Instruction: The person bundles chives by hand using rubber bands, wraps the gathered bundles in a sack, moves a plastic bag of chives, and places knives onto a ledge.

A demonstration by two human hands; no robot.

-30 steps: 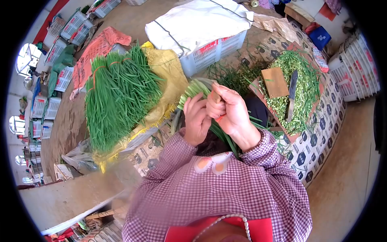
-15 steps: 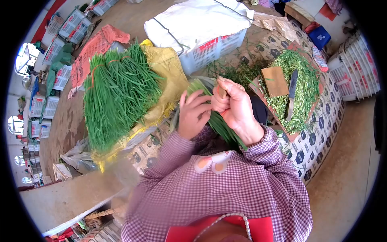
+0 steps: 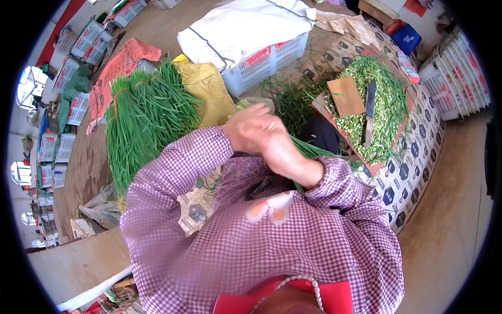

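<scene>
My left hand and my right hand overlap in front of my chest, closed round a bunch of garlic chives. Its pale ends show past my fingers at the far side, and green leaves stick out beside my right wrist. Most of my fingertips are hidden where the hands cross. To the left lies a large pile of garlic chives, with orange bands round its bundles. On the right, a knife rests beside a wooden block on a heap of chopped pale stalk ends.
Beyond my hands stands a light plastic crate under a white cover. A yellow woven sack lies beside the chive pile. Stacked white crates stand at the right. More crates line the left wall.
My left hand has moved from spread fingers beside the bunch to closing over it against my right hand. My right hand has come lower and turned. The view has shifted slightly.
</scene>
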